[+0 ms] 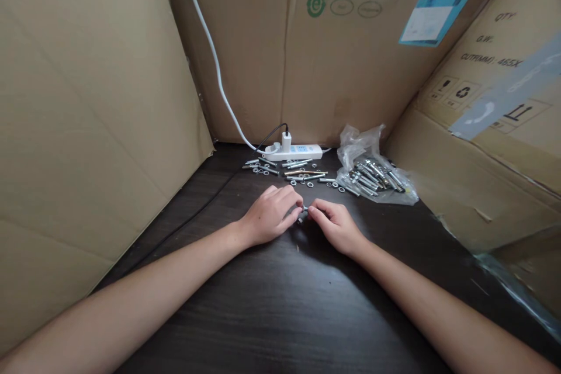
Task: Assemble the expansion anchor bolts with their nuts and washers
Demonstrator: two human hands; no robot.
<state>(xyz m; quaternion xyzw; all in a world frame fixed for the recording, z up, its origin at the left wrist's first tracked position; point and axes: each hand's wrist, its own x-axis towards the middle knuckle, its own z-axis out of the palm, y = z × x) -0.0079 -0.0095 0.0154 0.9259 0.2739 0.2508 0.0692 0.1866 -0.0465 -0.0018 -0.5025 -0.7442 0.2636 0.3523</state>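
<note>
Above the dark tabletop, my left hand (272,214) and my right hand (336,225) meet with their fingertips almost touching. Between them shows a short stretch of a silvery bolt (305,208), pinched from both sides; most of it is hidden by the fingers. Just below the fingertips is a small pale metal piece (300,221), perhaps a nut, too small to tell. Behind the hands lie loose bolts (307,177) and flat washers (310,184), scattered on the table.
A clear plastic bag (362,143) with many bolts (372,177) lies at the back right. A white power strip (302,153) holds a plugged-in charger (286,141); its black cable (193,216) runs along the left. Cardboard boxes (245,52) wall in the left, back and right.
</note>
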